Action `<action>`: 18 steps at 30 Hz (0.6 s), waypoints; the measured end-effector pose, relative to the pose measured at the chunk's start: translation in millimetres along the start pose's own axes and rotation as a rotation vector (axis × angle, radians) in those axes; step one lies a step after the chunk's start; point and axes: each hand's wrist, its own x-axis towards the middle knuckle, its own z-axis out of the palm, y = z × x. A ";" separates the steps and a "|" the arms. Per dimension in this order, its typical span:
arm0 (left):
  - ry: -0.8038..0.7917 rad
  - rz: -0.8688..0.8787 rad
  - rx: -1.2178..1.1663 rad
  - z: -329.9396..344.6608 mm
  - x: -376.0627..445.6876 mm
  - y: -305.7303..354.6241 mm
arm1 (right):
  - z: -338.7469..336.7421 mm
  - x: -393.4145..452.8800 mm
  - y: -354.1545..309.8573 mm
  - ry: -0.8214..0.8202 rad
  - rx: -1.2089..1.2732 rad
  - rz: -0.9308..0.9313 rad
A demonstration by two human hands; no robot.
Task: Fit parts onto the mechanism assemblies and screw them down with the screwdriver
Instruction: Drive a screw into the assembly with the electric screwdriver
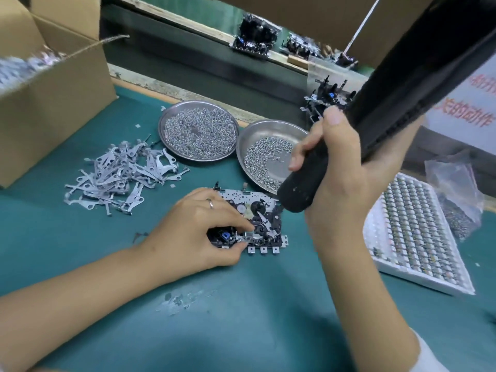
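At a green bench [241, 318], the left hand [196, 232] pinches a small part onto a mechanism assembly [255, 221], while the right hand [346, 167] grips a black electric screwdriver [375, 111] raised above it, covering part of one of two screw dishes [268, 135]. Loose metal levers [120, 173] lie left; a parts tray [418, 237] right.

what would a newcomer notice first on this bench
The big black screwdriver, gripped in the right hand, fills the upper right. Below it the left hand pinches a part on the mechanism at centre. Behind sit two screw dishes, with a pile of metal levers to the left.
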 end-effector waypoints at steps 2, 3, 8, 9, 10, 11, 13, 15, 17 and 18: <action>0.006 0.010 -0.001 0.3 0.9 -0.5 | 4.3 -12.7 2.2 -0.009 0.069 0.034; 0.008 0.010 -0.002 0.4 0.2 -1.1 | 5.8 -18.8 4.1 -0.013 0.088 0.048; 0.019 0.030 -0.007 1.3 -0.3 -2.1 | 8.0 -35.3 11.4 0.008 0.164 0.115; 0.020 0.031 -0.007 1.5 -0.4 -2.2 | 7.9 -36.4 12.5 0.015 0.167 0.124; 0.020 0.030 -0.007 1.6 -0.5 -2.0 | 8.4 -36.8 13.2 0.022 0.163 0.132; 0.019 0.028 -0.006 1.8 -0.3 -1.8 | 8.9 -36.9 13.9 0.027 0.160 0.136; 0.017 0.029 -0.004 1.8 -0.1 -1.5 | 8.4 -37.4 15.7 0.038 0.148 0.138; 0.018 0.032 -0.003 1.8 0.2 -1.0 | 9.1 -38.6 15.0 0.046 0.140 0.135; 0.019 0.030 -0.003 1.8 0.3 -1.2 | 10.4 -39.2 14.9 0.041 0.142 0.141; 0.020 0.030 -0.003 2.0 0.3 -1.2 | 10.6 -38.7 15.0 0.052 0.144 0.144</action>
